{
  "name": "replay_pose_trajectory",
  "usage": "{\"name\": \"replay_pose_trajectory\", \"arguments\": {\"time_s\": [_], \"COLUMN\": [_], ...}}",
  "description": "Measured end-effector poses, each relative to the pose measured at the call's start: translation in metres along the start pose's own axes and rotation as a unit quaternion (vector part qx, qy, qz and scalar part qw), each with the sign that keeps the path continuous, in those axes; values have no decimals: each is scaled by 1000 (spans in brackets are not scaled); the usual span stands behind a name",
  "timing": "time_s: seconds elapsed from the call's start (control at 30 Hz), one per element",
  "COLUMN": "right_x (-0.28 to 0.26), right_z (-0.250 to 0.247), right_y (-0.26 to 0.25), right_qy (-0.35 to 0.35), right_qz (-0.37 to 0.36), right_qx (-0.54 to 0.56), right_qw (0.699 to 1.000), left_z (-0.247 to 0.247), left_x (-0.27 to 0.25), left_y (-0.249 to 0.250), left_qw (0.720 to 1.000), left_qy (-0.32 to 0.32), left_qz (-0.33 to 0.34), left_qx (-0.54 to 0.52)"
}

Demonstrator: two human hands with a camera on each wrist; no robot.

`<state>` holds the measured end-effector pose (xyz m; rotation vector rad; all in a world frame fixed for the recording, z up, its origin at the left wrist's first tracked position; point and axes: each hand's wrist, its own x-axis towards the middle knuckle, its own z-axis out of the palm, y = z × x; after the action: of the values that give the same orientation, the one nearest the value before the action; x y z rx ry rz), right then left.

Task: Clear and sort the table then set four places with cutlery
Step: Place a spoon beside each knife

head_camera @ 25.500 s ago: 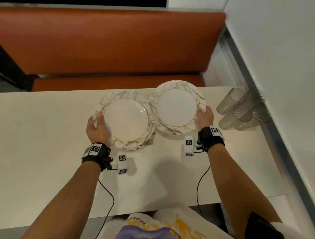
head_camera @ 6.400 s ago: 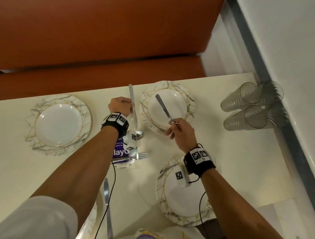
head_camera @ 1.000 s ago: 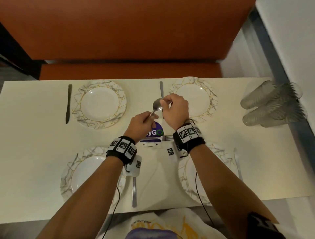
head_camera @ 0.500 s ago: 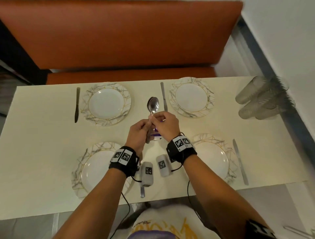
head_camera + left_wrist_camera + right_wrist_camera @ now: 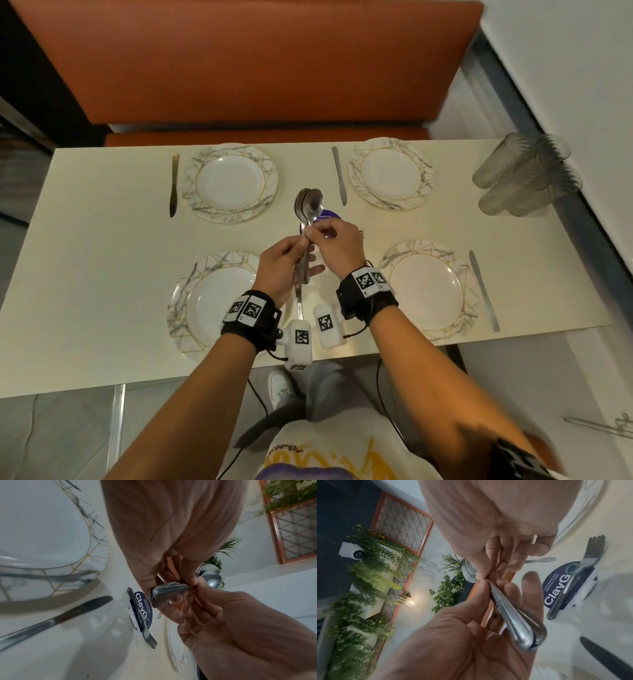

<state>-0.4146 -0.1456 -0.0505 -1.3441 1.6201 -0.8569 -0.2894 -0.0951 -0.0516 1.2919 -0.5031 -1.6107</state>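
Observation:
A bundle of spoons [image 5: 308, 209] stands bowls-up over the table's middle. My left hand [image 5: 284, 263] grips the handles [image 5: 168, 592] from below. My right hand [image 5: 334, 243] pinches the necks just under the bowls. The handle ends [image 5: 518, 628] lie across my left palm. Four marble-and-gold plates are laid: far left [image 5: 236, 183], far right [image 5: 390, 174], near left [image 5: 212, 301], near right [image 5: 428, 291]. Knives lie by them at far left [image 5: 174, 185], far middle [image 5: 339, 174] and near right [image 5: 483, 291]. A fourth knife [image 5: 300, 305] shows below my hands.
A fork [image 5: 583, 572] rests on a round purple label [image 5: 556, 588] on the table under my hands. Stacks of clear plastic cups [image 5: 524, 178] lie on their sides at the far right by the wall. An orange bench [image 5: 239, 68] runs behind the table.
Since a second ago both hands have drawn back toward me and the spoons have turned from tilted to upright. In the last half second they barely moved.

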Motion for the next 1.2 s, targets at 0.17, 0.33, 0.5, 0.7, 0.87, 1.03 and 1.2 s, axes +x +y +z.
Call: {"name": "replay_pose_trajectory", "arguments": {"time_s": [0.17, 0.33, 0.5, 0.7, 0.87, 1.03, 1.2], "right_x": [-11, -31, -50, -54, -58, -63, -72], "right_z": [-2, 2, 11, 18, 17, 21, 26], "right_y": [22, 61, 82, 92, 99, 101, 104], "right_qy": [-8, -55, -95, -80, -57, -62, -69], "right_qz": [82, 149, 172, 152, 133, 126, 132], "right_qx": [31, -69, -185, -228, -235, -221, -208], "right_qw": [996, 985, 963, 958, 961, 965, 967], "left_z": [-22, -45, -58, -60, -60, -63, -65], "left_x": [-6, -9, -10, -10, -10, -12, -14], "left_y": [-15, -33, -44, -45, -46, -44, -43], "left_qw": [997, 989, 986, 986, 987, 988, 986], "left_qy": [62, 128, 149, 147, 139, 136, 145], "left_qz": [7, -4, -19, -26, -24, -18, -7], "left_qx": [47, 70, 73, 72, 72, 76, 76]}}
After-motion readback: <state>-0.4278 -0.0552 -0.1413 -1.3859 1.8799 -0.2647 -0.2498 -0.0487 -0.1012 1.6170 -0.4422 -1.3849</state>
